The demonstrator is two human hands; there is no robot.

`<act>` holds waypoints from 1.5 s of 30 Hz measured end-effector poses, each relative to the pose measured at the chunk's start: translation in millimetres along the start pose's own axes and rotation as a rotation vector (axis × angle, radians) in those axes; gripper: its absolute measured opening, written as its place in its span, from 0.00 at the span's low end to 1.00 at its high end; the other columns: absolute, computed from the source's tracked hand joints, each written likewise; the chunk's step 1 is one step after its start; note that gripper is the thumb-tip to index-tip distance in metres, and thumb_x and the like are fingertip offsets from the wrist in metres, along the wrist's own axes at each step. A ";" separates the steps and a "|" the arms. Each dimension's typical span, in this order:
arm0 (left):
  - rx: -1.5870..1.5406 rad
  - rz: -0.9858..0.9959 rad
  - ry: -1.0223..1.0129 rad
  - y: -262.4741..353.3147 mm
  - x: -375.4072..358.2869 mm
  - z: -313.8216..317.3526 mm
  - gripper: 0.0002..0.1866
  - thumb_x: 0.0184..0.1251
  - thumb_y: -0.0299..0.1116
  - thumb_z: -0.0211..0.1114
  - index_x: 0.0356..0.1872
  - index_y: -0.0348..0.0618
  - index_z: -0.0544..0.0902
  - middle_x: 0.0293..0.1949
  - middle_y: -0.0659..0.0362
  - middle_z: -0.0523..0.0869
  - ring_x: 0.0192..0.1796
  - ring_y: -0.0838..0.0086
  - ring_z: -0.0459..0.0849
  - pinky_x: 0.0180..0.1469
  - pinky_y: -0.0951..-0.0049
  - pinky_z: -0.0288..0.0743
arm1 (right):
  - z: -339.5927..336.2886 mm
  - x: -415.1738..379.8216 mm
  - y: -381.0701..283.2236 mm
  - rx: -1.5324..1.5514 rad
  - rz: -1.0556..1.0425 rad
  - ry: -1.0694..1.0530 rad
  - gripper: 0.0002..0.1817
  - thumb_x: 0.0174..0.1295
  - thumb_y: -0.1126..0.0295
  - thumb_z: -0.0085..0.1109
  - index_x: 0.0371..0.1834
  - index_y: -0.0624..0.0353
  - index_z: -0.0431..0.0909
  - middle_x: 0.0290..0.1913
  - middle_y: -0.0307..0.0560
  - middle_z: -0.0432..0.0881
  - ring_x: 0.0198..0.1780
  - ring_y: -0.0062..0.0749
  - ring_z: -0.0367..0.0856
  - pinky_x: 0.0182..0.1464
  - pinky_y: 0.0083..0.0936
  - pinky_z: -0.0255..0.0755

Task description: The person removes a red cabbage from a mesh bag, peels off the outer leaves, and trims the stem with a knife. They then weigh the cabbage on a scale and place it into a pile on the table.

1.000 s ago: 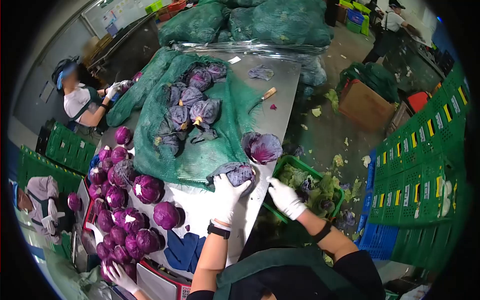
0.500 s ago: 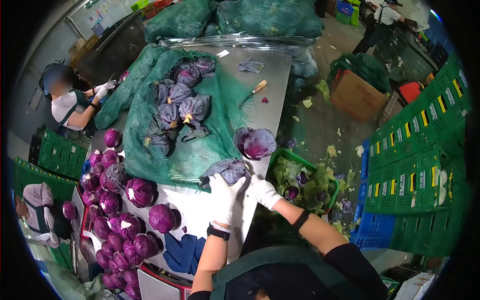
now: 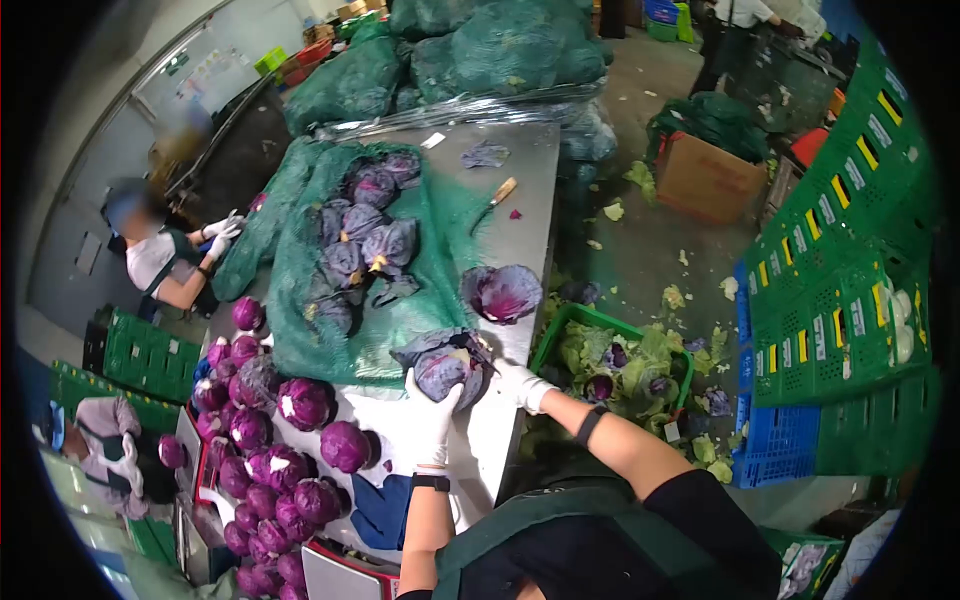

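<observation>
On the near right side of the metal table lies a red cabbage (image 3: 440,372) with loose, dull outer leaves, its pale stem end showing. My left hand (image 3: 432,412), in a white glove, grips it from the near side, thumb and fingers pressed around it. At the cabbage's right edge is my gloved right hand (image 3: 522,386), fingers bent together; what they hold, if anything, I cannot make out. A large loose cabbage leaf (image 3: 503,293) lies just beyond. Farther back, several untrimmed cabbages (image 3: 388,245) rest on a green net sack (image 3: 290,320).
Peeled purple cabbages (image 3: 345,446) crowd the table's left side near a blue cloth (image 3: 381,510). A wooden-handled knife (image 3: 504,192) lies toward the back. Right of the table stands a green crate (image 3: 683,372) of leaf scraps. Co-workers (image 3: 165,262) are at the left. Green crates (image 3: 840,330) stack rightward.
The cabbage has been turned, bringing its stem end into view. My left hand has shifted from its top to its near side. The whole view has tilted slightly.
</observation>
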State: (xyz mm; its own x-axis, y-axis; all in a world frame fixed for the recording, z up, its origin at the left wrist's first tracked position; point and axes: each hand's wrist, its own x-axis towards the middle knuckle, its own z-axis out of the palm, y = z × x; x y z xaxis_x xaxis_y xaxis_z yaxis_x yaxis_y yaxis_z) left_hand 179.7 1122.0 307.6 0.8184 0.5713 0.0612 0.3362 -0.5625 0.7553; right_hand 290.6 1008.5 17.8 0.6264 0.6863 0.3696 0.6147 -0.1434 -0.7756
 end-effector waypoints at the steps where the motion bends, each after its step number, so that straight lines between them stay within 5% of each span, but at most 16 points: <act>1: -0.053 0.069 0.012 -30.7 -0.3 -1.7 0.45 0.44 0.39 0.76 0.62 0.29 0.63 0.51 0.42 0.77 0.54 0.60 0.78 0.57 0.66 0.72 | -60.4 16.9 -74.6 0.700 0.537 -0.106 0.18 0.64 0.65 0.49 0.58 0.47 0.70 0.24 0.39 0.76 0.23 0.26 0.73 0.24 0.24 0.69; 2: -0.095 0.100 -0.066 -29.5 -6.4 -15.9 0.47 0.43 0.33 0.77 0.64 0.30 0.59 0.54 0.45 0.76 0.55 0.61 0.77 0.57 0.66 0.72 | -129.4 38.1 -161.4 0.961 0.998 -0.032 0.26 0.64 0.66 0.49 0.68 0.46 0.64 0.23 0.37 0.74 0.22 0.21 0.71 0.24 0.22 0.69; 6: -0.726 -0.099 -0.137 -67.1 -41.1 -21.8 0.52 0.40 0.27 0.79 0.67 0.33 0.54 0.62 0.45 0.64 0.64 0.60 0.67 0.60 0.64 0.71 | -104.4 32.5 -177.5 0.157 0.429 -0.009 0.35 0.63 0.68 0.53 0.73 0.46 0.51 0.27 0.48 0.78 0.25 0.32 0.77 0.31 0.28 0.73; 10: -0.034 0.117 -0.063 -24.2 -34.0 -44.3 0.39 0.46 0.39 0.77 0.59 0.33 0.70 0.54 0.47 0.76 0.54 0.64 0.76 0.54 0.65 0.73 | -69.1 39.6 -191.3 0.008 0.476 -0.072 0.30 0.63 0.60 0.54 0.67 0.54 0.60 0.50 0.64 0.77 0.43 0.54 0.79 0.46 0.37 0.73; 12: -0.183 -0.022 -0.101 -36.6 -30.5 -47.3 0.33 0.49 0.41 0.75 0.54 0.32 0.75 0.46 0.50 0.81 0.48 0.66 0.80 0.53 0.66 0.73 | -103.1 59.7 -236.8 0.280 0.884 0.051 0.27 0.63 0.59 0.55 0.64 0.58 0.64 0.50 0.61 0.78 0.46 0.52 0.80 0.48 0.37 0.73; 16: -1.282 -0.378 -0.228 -133.8 -28.5 -32.4 0.25 0.68 0.45 0.59 0.59 0.39 0.72 0.53 0.50 0.79 0.50 0.62 0.80 0.53 0.66 0.75 | -57.7 33.6 -209.4 -0.139 0.003 0.261 0.24 0.63 0.66 0.55 0.64 0.55 0.68 0.36 0.44 0.80 0.29 0.21 0.77 0.33 0.19 0.74; 17: -1.444 -0.499 -0.180 -139.2 -37.1 -28.8 0.29 0.70 0.51 0.51 0.63 0.40 0.67 0.60 0.49 0.73 0.57 0.59 0.77 0.57 0.61 0.74 | -65.5 34.9 -236.7 0.230 0.441 0.040 0.23 0.63 0.65 0.55 0.63 0.52 0.69 0.46 0.54 0.81 0.35 0.34 0.81 0.40 0.25 0.74; 21: -1.961 -0.569 -0.343 -105.4 -72.4 -58.4 0.41 0.60 0.66 0.53 0.65 0.45 0.64 0.63 0.47 0.69 0.62 0.50 0.71 0.56 0.43 0.72 | -43.1 20.6 -235.1 0.637 0.651 0.026 0.20 0.68 0.62 0.50 0.61 0.55 0.71 0.40 0.37 0.79 0.24 0.15 0.72 0.25 0.17 0.69; 24: -1.356 -0.467 -0.206 -88.4 -113.6 -71.0 0.38 0.63 0.61 0.55 0.65 0.43 0.62 0.57 0.50 0.73 0.52 0.58 0.78 0.53 0.54 0.77 | -38.1 7.2 -235.0 0.748 0.670 -0.124 0.21 0.68 0.58 0.49 0.57 0.60 0.72 0.34 0.41 0.81 0.22 0.22 0.76 0.25 0.20 0.72; 26: -0.697 -0.248 0.012 -107.4 -131.8 -68.0 0.34 0.56 0.33 0.71 0.60 0.34 0.63 0.49 0.51 0.76 0.49 0.65 0.80 0.52 0.63 0.77 | -43.3 10.2 -239.6 0.660 0.813 -0.234 0.21 0.67 0.57 0.50 0.55 0.61 0.73 0.30 0.42 0.81 0.20 0.25 0.76 0.23 0.22 0.72; 28: -0.816 0.078 0.117 -62.4 -122.7 -90.7 0.36 0.52 0.35 0.74 0.60 0.33 0.65 0.52 0.50 0.76 0.49 0.64 0.80 0.54 0.68 0.75 | -42.8 13.3 -243.8 0.591 0.913 -0.330 0.22 0.66 0.53 0.50 0.49 0.64 0.73 0.19 0.45 0.78 0.12 0.32 0.75 0.17 0.27 0.72; 29: -0.729 -0.052 -0.304 -105.8 -112.2 -81.6 0.38 0.49 0.38 0.75 0.60 0.32 0.67 0.56 0.46 0.73 0.55 0.61 0.76 0.58 0.67 0.71 | -38.4 11.8 -242.5 0.541 0.859 -0.276 0.19 0.67 0.56 0.49 0.47 0.63 0.74 0.22 0.46 0.80 0.13 0.31 0.75 0.18 0.25 0.71; 31: -0.310 0.089 -0.122 -104.8 -109.5 -75.6 0.41 0.50 0.47 0.73 0.61 0.33 0.67 0.60 0.42 0.69 0.61 0.55 0.70 0.62 0.61 0.66 | -35.6 8.7 -243.6 0.486 0.790 -0.235 0.16 0.68 0.59 0.48 0.44 0.62 0.74 0.26 0.47 0.82 0.14 0.29 0.75 0.19 0.23 0.70; 33: -0.129 0.016 -0.012 -108.0 -101.6 -64.3 0.40 0.53 0.52 0.69 0.62 0.35 0.68 0.59 0.40 0.70 0.61 0.52 0.70 0.61 0.59 0.66 | -39.8 0.7 -243.3 -0.329 0.086 -0.232 0.18 0.59 0.58 0.55 0.45 0.61 0.76 0.37 0.53 0.81 0.34 0.36 0.82 0.35 0.32 0.77; 37: -0.175 -0.163 0.028 -96.0 -89.0 -58.1 0.39 0.57 0.55 0.64 0.63 0.36 0.67 0.58 0.38 0.70 0.58 0.48 0.72 0.59 0.58 0.68 | -34.5 -0.5 -295.8 -0.623 0.026 -0.224 0.19 0.56 0.65 0.54 0.52 0.55 0.76 0.66 0.57 0.62 0.63 0.50 0.66 0.56 0.35 0.71; 45: 0.004 -0.182 0.042 -70.4 -81.3 -59.1 0.41 0.58 0.57 0.62 0.62 0.32 0.66 0.58 0.38 0.69 0.58 0.47 0.73 0.58 0.58 0.68 | -45.2 24.3 -283.6 -0.511 0.480 -0.461 0.23 0.64 0.61 0.47 0.63 0.48 0.68 0.52 0.58 0.77 0.45 0.43 0.82 0.37 0.37 0.77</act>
State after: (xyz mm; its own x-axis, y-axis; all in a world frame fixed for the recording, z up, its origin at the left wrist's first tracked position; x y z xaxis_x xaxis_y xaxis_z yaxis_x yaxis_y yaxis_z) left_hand 62.0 1150.4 288.0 0.7242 0.6879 -0.0489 0.4787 -0.4503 0.7537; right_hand 153.2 1033.6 270.0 0.6851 0.6749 -0.2740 0.5421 -0.7237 -0.4271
